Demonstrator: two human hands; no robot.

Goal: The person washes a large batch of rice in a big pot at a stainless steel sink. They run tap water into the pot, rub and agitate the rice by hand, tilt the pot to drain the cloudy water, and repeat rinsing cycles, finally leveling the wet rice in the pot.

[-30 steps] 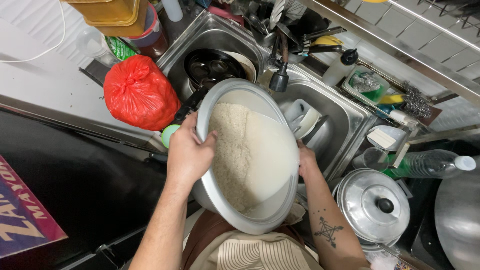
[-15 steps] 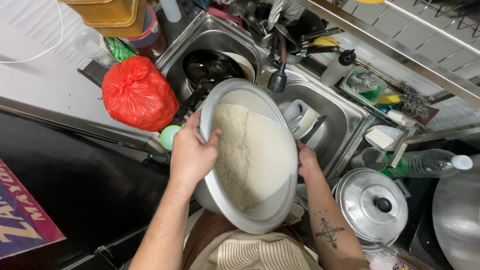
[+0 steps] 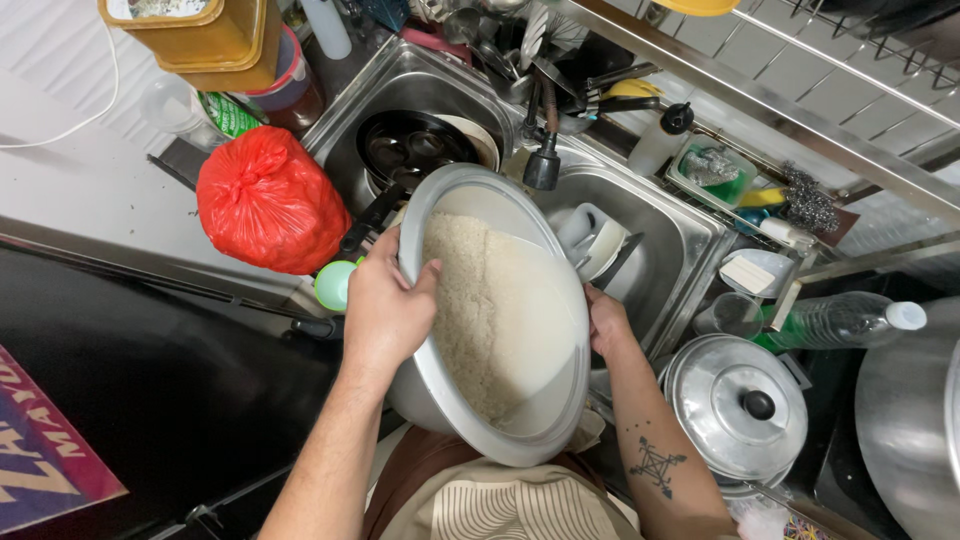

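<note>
I hold a large round metal pot tilted over the front edge of a double steel sink. White rice lies heaped on the pot's left side, and cloudy white water pools on its right side. My left hand grips the pot's left rim, fingers curled over onto the rice. My right hand holds the right rim from outside, mostly hidden behind the pot. A black tap head hangs just above the pot's far rim.
A knotted red plastic bag sits left of the sink. A black pan lies in the left basin, white cups in the right. A lidded steel pot, a plastic bottle and yellow tubs stand around.
The pot has tipped a little further to the right, and the cloudy water has spread over more of its right side. My left hand has slid slightly along the rim.
</note>
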